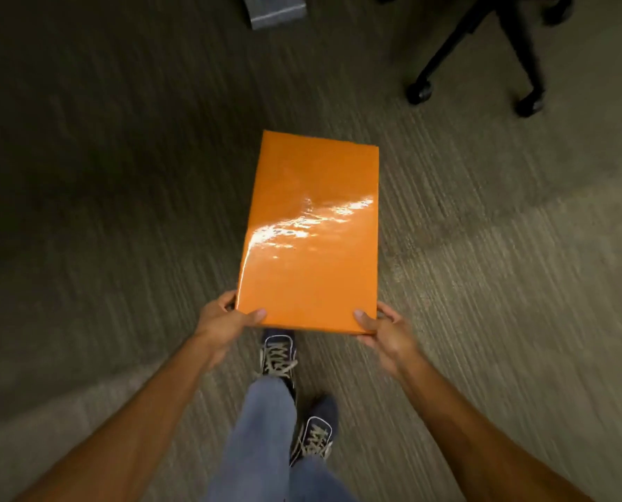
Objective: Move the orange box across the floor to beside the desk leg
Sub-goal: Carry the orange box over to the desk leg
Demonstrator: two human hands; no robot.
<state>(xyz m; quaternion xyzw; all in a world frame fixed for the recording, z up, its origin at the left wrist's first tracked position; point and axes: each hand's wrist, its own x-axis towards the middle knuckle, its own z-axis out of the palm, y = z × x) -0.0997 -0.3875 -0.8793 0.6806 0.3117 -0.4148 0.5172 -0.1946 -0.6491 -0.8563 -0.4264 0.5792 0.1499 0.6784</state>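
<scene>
A glossy orange box (311, 233), long and flat, is held out in front of me above the carpet, its long side pointing away. My left hand (226, 318) grips its near left corner, thumb on top. My right hand (383, 327) grips the near right corner the same way. A grey metal desk leg foot (276, 10) shows at the top edge, well beyond the box's far end.
A black office chair base (483, 56) with castors stands at the upper right. Grey striped carpet (121, 175) covers the floor. My feet in dark laced sneakers (278, 353) and blue jeans are below the box.
</scene>
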